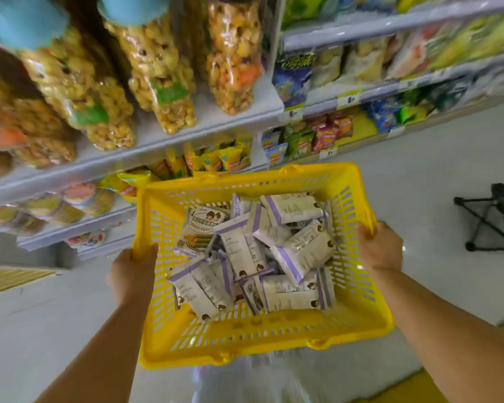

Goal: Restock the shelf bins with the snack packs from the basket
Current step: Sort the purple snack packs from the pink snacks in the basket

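A yellow slotted plastic basket (pixel 358 309) hangs in front of me above the floor, carried by both hands. Inside lie several white-and-purple snack packs (pixel 253 257) in a loose heap. My left hand (pixel 133 273) grips the basket's left rim, fingers curled over the edge. My right hand (pixel 380 247) grips the right rim the same way. The shelves (pixel 163 138) stand just beyond the basket, to the upper left.
Tall clear bags of puffed snacks (pixel 157 71) fill the upper shelf. Yellow packets (pixel 216 159) and round tubs (pixel 85 197) sit on lower shelves. Further shelves of chip bags (pixel 326 135) run to the right. A black folding stool (pixel 495 219) stands on the pale floor at right.
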Action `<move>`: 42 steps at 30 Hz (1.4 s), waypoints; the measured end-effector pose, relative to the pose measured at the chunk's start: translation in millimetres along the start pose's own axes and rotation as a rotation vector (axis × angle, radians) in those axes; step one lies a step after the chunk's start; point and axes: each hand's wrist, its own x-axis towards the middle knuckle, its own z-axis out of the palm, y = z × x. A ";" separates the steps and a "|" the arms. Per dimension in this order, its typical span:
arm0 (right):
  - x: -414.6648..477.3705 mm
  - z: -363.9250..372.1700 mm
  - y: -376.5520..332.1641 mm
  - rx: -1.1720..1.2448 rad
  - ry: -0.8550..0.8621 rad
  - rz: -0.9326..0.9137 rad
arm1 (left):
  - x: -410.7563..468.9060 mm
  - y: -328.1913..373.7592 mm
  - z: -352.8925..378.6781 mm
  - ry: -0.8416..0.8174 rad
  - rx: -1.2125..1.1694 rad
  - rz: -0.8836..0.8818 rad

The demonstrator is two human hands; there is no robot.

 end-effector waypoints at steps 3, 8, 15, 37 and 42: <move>-3.1 -53.6 11.0 0.057 0.025 0.030 | -24.7 47.6 -17.1 0.025 0.017 0.109; 13.8 -128.7 53.7 0.135 0.081 0.092 | -62.0 143.3 -16.5 0.011 0.081 0.301; 70.6 -227.6 150.7 0.227 0.135 0.257 | -131.9 292.3 58.6 -0.099 0.125 0.483; 287.5 -429.0 358.3 0.301 0.525 0.736 | -326.7 723.0 372.4 -0.482 0.143 1.034; 323.2 -463.6 402.1 0.311 0.601 0.817 | -390.7 796.6 435.6 -0.559 0.112 1.132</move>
